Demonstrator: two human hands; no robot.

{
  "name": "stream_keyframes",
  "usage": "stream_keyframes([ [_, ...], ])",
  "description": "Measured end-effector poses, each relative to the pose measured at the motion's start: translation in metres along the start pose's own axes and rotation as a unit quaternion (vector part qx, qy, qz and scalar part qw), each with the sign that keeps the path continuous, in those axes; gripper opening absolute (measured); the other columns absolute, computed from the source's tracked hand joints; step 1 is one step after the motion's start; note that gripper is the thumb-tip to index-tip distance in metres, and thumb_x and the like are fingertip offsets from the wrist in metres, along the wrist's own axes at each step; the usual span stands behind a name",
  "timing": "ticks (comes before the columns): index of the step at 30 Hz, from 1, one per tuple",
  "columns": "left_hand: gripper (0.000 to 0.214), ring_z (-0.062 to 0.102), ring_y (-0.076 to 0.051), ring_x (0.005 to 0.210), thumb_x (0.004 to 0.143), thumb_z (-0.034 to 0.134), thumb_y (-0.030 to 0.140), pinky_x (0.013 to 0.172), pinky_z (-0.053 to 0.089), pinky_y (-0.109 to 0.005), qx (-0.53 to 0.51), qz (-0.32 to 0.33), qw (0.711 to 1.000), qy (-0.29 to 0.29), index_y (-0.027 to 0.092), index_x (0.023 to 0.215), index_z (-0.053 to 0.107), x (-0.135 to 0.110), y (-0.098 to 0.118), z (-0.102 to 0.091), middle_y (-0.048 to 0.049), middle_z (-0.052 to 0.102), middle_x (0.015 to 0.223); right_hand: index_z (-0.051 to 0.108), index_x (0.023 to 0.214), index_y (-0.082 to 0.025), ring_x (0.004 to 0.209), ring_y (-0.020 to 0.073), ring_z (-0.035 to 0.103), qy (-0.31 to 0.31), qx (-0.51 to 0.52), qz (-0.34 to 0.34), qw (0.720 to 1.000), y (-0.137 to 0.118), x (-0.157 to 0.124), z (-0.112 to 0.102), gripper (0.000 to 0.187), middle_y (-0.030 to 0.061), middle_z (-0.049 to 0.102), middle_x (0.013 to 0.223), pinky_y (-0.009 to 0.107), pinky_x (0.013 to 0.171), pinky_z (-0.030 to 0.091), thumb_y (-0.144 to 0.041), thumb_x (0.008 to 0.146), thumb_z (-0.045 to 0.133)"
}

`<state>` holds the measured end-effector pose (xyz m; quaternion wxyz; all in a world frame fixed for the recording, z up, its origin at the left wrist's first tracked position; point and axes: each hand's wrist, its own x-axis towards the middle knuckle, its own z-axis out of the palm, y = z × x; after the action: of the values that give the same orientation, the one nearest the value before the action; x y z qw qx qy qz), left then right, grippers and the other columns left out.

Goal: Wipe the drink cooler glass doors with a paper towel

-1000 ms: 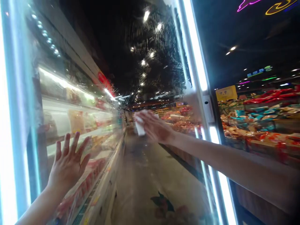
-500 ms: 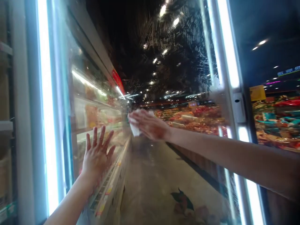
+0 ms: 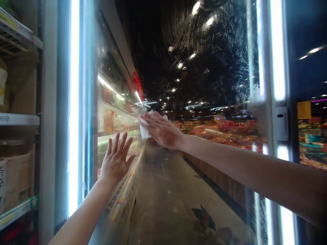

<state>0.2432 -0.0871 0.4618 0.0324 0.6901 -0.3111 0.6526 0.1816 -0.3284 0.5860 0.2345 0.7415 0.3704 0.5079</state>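
A clear glass door stands upright before me, its upper part covered in curved smears. My left hand rests on the left side of the pane with its fingers spread, holding nothing. Near the middle of the glass, my right hand lies over a white cloth and presses it to the pane. The cloth shows past the fingertips and below them; the rest is hidden under the palm. Whether it is fabric or paper I cannot tell.
Bright light strips run down the door's left side and right frame. Shelves with packaged goods stand at far left. Through the glass show an aisle floor, a refrigerated display case and heaped colourful goods.
My view has turned left, so the door sits further right and more shelf shows. The right hand with the cloth is slightly higher in view; the left hand stays spread on the glass.
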Motion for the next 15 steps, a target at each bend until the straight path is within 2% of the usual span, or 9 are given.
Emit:
stream_keyframes([
  [2,0.082,0.006,-0.03,0.159,0.098,0.053,0.039,0.13,0.018,-0.057,0.0,-0.014,1.0,0.009,0.018,0.163,0.008,-0.004,0.002,0.002,-0.0126,0.025,0.169,0.033,0.157,-0.006,0.159,0.029,0.014,0.047,-0.018,0.082,0.995,0.009,0.021,-0.004,0.053,0.0197,0.028,0.167,0.061,0.129,0.014,-0.018,0.105,0.035],
  [4,0.083,0.007,-0.03,0.159,0.098,0.052,0.039,0.129,0.021,-0.056,-0.006,-0.043,0.999,0.016,0.014,0.163,0.006,-0.015,0.002,0.002,-0.0151,0.023,0.169,0.031,0.157,-0.005,0.16,0.0301,0.008,0.056,-0.018,0.079,0.995,-0.005,0.024,0.004,0.054,0.0213,0.025,0.167,0.063,0.129,0.012,-0.018,0.105,0.035],
  [6,0.083,0.008,-0.03,0.159,0.098,0.052,0.038,0.129,0.021,-0.057,-0.013,-0.074,0.997,0.024,0.014,0.163,0.006,-0.031,-0.001,0.002,-0.0164,0.02,0.169,0.037,0.155,-0.008,0.16,0.0265,0.011,0.028,-0.002,-0.001,1.0,-0.036,0.01,0.021,0.054,0.0159,0.03,0.167,0.056,0.131,0.014,-0.017,0.103,0.041],
  [8,0.081,0.01,-0.03,0.159,0.098,0.052,0.037,0.129,0.021,-0.056,-0.016,-0.088,0.996,0.029,0.015,0.163,0.008,-0.05,-0.007,-0.001,-0.0164,0.02,0.169,0.042,0.153,-0.011,0.158,0.0234,0.018,-0.027,0.027,-0.124,0.992,-0.066,-0.008,0.037,0.055,0.0111,0.035,0.166,0.049,0.132,0.017,-0.016,0.098,0.048],
  [10,0.08,0.012,-0.029,0.159,0.098,0.053,0.037,0.129,0.021,-0.055,-0.014,-0.081,0.996,0.024,0.016,0.163,0.01,-0.068,-0.014,-0.004,-0.0159,0.021,0.169,0.044,0.152,-0.009,0.157,0.0221,0.024,-0.079,0.05,-0.229,0.969,-0.08,-0.017,0.044,0.057,0.0107,0.037,0.165,0.045,0.132,0.019,-0.015,0.096,0.051],
  [11,0.08,0.013,-0.029,0.159,0.098,0.053,0.037,0.13,0.021,-0.054,-0.013,-0.075,0.997,0.018,0.016,0.163,0.01,-0.074,-0.016,-0.006,-0.0158,0.022,0.169,0.043,0.152,-0.008,0.156,0.0214,0.025,-0.093,0.052,-0.253,0.961,-0.078,-0.014,0.042,0.057,0.0108,0.037,0.165,0.044,0.132,0.019,-0.015,0.096,0.051],
  [13,0.081,0.014,-0.028,0.159,0.098,0.054,0.037,0.13,0.021,-0.053,-0.014,-0.066,0.998,0.008,0.016,0.163,0.01,-0.081,-0.02,-0.009,-0.0156,0.022,0.169,0.043,0.153,-0.012,0.156,0.0173,0.027,-0.081,0.035,-0.213,0.973,-0.058,0.007,0.032,0.054,0.0065,0.039,0.165,0.04,0.132,0.018,-0.016,0.099,0.049],
  [15,0.082,0.014,-0.029,0.159,0.097,0.055,0.036,0.13,0.02,-0.053,-0.016,-0.064,0.998,0.008,0.016,0.163,0.01,-0.082,-0.021,-0.009,-0.0157,0.022,0.169,0.04,0.154,-0.012,0.157,0.018,0.023,-0.033,0.006,-0.095,0.995,-0.03,0.039,0.017,0.051,0.0066,0.036,0.166,0.044,0.132,0.016,-0.016,0.103,0.044],
])
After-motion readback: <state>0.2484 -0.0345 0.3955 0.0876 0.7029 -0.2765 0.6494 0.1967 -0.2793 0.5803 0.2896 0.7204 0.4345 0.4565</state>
